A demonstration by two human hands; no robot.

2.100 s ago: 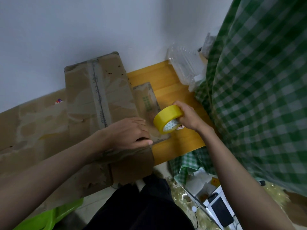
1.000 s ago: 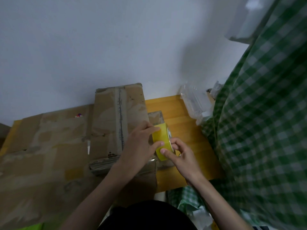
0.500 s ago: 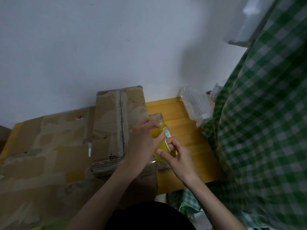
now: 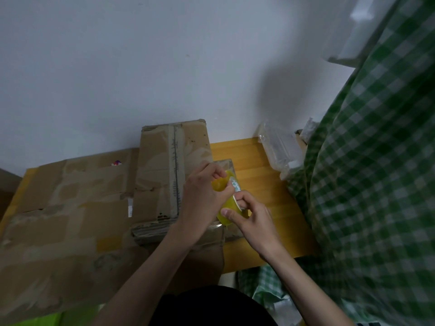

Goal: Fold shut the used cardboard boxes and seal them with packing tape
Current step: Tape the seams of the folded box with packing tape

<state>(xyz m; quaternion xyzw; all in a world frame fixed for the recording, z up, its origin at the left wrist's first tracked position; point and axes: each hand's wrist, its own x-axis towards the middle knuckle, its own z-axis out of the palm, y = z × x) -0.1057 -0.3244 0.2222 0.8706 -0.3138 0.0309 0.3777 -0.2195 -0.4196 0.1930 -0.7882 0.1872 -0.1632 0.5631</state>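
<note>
At the centre of the frame both hands meet on a yellow roll of packing tape. The left hand curls over the roll from the left, its fingers bent around the upper rim and picking at the outer face. The right hand grips the roll from the lower right, thumb pressed on the yellow face and fingers hooked into the white printed core.

Directly beneath and to the left of the hands lies a narrow, worn brown cardboard box, folded closed, with an old strip of tape running down its seam and a ragged, corrugated near edge. It rests on top of a larger flattened brown cardboard box that fills the lower left of the frame.

Right of the hands is a bare orange wooden surface. At its far end, in the right middle, sits crumpled clear plastic packaging. A green-and-white checked cloth hangs down the whole right side, hemming in the wooden surface. A plain white wall fills the upper frame. Dark clothing shows at the bottom centre.
</note>
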